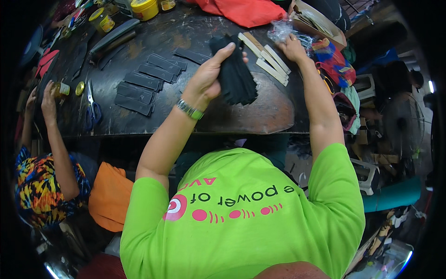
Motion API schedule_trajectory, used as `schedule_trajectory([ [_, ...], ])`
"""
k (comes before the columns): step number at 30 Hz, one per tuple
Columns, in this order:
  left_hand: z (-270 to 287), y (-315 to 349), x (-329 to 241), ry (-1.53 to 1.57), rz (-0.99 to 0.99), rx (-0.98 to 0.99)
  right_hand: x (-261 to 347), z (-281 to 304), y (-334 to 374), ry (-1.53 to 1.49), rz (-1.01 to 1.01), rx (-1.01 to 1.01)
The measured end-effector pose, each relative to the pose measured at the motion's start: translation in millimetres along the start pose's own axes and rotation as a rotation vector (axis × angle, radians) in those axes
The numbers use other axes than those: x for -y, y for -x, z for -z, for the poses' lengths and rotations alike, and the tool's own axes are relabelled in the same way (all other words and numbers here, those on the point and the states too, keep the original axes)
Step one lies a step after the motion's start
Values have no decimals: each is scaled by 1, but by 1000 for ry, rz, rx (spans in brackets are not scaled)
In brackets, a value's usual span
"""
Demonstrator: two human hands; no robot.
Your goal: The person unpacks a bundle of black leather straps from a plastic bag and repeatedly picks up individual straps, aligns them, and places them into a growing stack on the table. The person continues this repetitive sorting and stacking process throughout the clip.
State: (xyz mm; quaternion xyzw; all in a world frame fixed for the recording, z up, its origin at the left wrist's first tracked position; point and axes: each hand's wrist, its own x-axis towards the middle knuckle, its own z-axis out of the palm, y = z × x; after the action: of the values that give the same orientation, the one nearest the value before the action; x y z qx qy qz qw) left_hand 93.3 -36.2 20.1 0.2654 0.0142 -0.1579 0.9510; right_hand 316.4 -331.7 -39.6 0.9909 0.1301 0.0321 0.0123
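My left hand (213, 74) is closed round a thick stack of black strips (236, 74), held above the table with the thumb across its top end. At the far right my right hand (293, 48) has its fingers bent onto a crumpled clear plastic bag (280, 31); what lies inside the bag is hard to make out. Between my hands lie several pale flat strips (272, 72), with a brown strip (253, 41) among them. More black pieces (134, 95) are spread in overlapping rows on the table, left of my left hand.
Blue-handled scissors (93, 109) and a round gold lid (80, 88) lie at left, near a co-worker's hands (49, 102) and a small jar (61, 89). Yellow tubs (145, 8) stand at the back. A cardboard box (318, 21) and colourful cloth (337, 63) border the right side.
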Motion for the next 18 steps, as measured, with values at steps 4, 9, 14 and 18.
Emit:
schedule_trajectory([
  [4, 10, -19, 7, 11, -2, -5, 25, 17, 22, -117, -92, -47],
  [9, 29, -24, 20, 46, -14, -58, 91, 65, 72, -646, 208, -296],
  [14, 33, -22, 22, 0, -99, -97, 154, 81, 121, -1139, 259, 68],
  [18, 37, -22, 22, -3, -165, -171, 187, 71, 139, -817, 363, -73],
])
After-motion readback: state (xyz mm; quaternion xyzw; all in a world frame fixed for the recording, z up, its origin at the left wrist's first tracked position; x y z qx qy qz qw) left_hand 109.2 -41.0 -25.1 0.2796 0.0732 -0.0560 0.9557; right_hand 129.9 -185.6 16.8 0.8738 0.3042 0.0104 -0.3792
